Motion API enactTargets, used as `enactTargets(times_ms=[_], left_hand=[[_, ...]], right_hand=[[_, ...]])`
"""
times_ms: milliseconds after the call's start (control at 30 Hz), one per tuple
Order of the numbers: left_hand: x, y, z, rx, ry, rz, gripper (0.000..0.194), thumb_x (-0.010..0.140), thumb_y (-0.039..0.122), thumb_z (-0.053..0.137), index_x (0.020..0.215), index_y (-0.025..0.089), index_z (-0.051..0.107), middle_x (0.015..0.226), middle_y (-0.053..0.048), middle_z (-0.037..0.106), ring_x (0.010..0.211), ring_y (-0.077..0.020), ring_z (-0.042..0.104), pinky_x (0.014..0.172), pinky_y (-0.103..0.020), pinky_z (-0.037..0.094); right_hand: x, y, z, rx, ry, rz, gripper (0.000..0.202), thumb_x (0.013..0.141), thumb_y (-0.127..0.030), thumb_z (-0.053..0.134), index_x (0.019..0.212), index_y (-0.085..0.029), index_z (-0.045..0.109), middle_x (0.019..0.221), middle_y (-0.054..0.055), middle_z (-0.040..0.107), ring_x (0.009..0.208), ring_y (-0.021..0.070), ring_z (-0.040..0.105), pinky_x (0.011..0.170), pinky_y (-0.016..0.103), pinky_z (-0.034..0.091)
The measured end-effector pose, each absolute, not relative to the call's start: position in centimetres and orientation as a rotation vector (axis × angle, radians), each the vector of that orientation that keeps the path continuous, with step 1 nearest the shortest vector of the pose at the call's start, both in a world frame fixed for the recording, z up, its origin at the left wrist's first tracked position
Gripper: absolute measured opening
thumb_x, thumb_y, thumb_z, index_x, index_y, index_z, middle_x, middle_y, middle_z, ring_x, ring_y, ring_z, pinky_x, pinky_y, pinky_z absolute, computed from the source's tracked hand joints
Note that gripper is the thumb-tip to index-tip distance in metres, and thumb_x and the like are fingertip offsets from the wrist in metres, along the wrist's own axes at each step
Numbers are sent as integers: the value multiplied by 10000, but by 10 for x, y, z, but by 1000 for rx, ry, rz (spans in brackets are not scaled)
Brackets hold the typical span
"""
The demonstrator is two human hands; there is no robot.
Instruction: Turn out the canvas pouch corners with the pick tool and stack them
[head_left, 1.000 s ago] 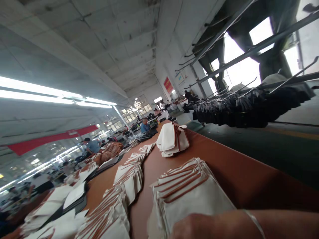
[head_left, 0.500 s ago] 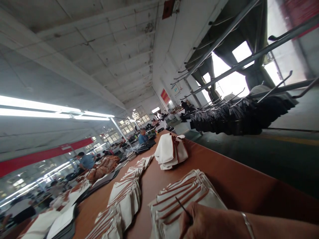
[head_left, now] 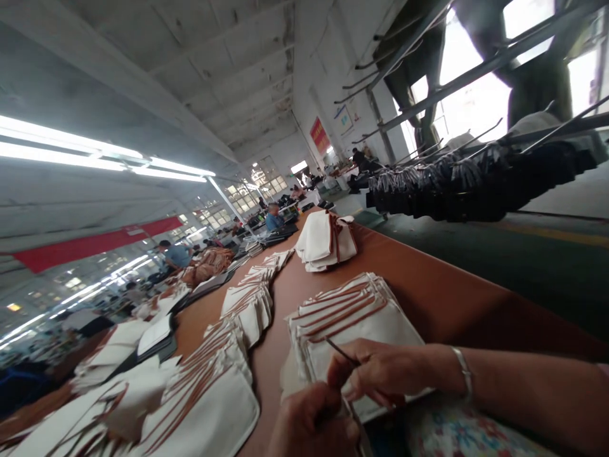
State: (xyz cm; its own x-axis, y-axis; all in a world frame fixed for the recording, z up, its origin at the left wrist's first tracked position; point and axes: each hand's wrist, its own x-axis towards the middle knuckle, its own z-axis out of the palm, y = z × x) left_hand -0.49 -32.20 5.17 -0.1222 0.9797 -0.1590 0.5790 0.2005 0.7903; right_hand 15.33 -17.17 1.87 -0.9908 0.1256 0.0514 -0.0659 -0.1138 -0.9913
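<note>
My right hand (head_left: pixel 380 371), with a bracelet at the wrist, is closed on a thin dark stick-like tool (head_left: pixel 341 351) whose tip points up and left. My left hand (head_left: pixel 311 419) is at the bottom edge, fingers curled in a pinch close to the right fingertips. A narrow strip or panel edge seems to run below the fingers, but what the left hand grips is unclear. Just beyond both hands lies a fanned stack of off-white fabric panels with brown piping (head_left: pixel 380 320), partly covered by my right hand and forearm.
Long fanned rows of similar panels (head_left: pixel 214 406) run along the left of the brown table (head_left: pixel 404 260). A folded white pile (head_left: pixel 318 238) sits farther up. At right stands a metal rack with dark hanging pieces (head_left: pixel 438 197). A person in blue (head_left: pixel 273 219) is farther back.
My left hand has come into view from below and met the right hand. The camera has tilted down, so the table and stacks appear higher. My right hand still holds the thin tool.
</note>
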Motion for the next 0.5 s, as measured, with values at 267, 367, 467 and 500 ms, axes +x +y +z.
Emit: enactTargets(times_ms=[267,367,467,500], left_hand=[[0,-321,45,1342,1803,790,481,658,600,766,695,167,558,646,53,390,619,-112,320,527,-248,207],[4,-319,45,1286,1780,805,539,634,663,754,711,154,594,632,48,412,603,-110,329,513,-244,199],[11,-315,47,1240,1852,824,480,686,606,741,660,159,567,602,52,407,582,-101,310,515,-243,204],[12,-313,47,1228,1883,830,446,709,567,734,648,159,564,597,47,419,582,-102,322,522,-243,217]], right_hand=[[150,-165,-7,-151,-2086,2268,299,662,-237,713,940,-148,645,572,-71,525,415,65,399,354,146,304],[152,-168,-9,-151,-2098,2107,210,686,-206,669,883,-134,670,609,-55,540,500,67,418,440,150,331],[154,-173,-11,-79,-2071,1931,135,675,-144,629,807,-127,656,659,-49,552,595,74,434,532,158,364],[154,-175,-11,-74,-2053,1904,125,668,-135,619,791,-127,644,655,-52,543,604,76,428,543,161,365]])
